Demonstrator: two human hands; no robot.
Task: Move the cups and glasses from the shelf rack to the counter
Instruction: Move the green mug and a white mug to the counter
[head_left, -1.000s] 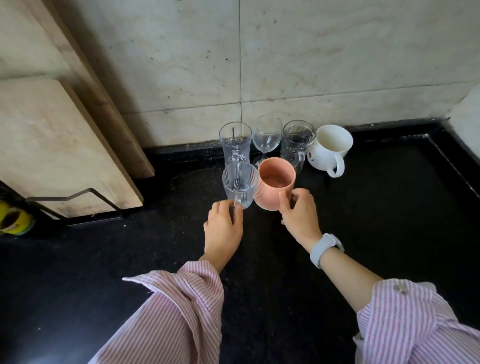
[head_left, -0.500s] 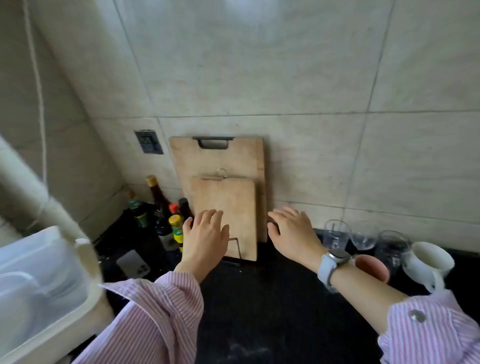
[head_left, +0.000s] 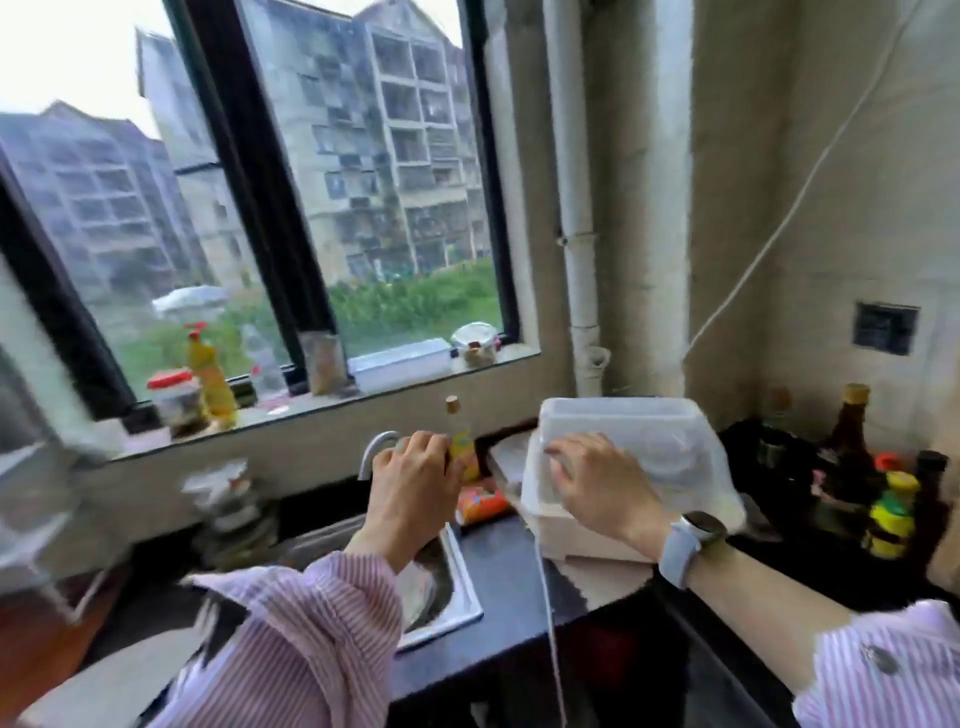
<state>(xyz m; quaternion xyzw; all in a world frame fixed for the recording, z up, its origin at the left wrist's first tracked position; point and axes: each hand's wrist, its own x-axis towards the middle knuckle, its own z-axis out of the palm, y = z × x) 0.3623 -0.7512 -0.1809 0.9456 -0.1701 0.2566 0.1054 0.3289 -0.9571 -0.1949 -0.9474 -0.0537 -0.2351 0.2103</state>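
Observation:
No cups or glasses show in this view. My left hand hangs in the air above the steel sink, fingers loosely curled and holding nothing. My right hand, with a grey watch on the wrist, is spread in front of a white translucent lidded box on the black counter; whether it touches the box I cannot tell. A blurred white shelf rack stands at the far left edge. The picture is smeared by motion.
A curved tap rises behind the sink, with a yellow bottle and an orange packet beside it. Sauce bottles crowd the right corner. Jars and a tray line the windowsill. Stacked dishes sit left of the sink.
The view swung left from the cups by the wall, past the cutting boards, to the sink and window. Both hands let go of the glass mug and pink cup and are now empty.

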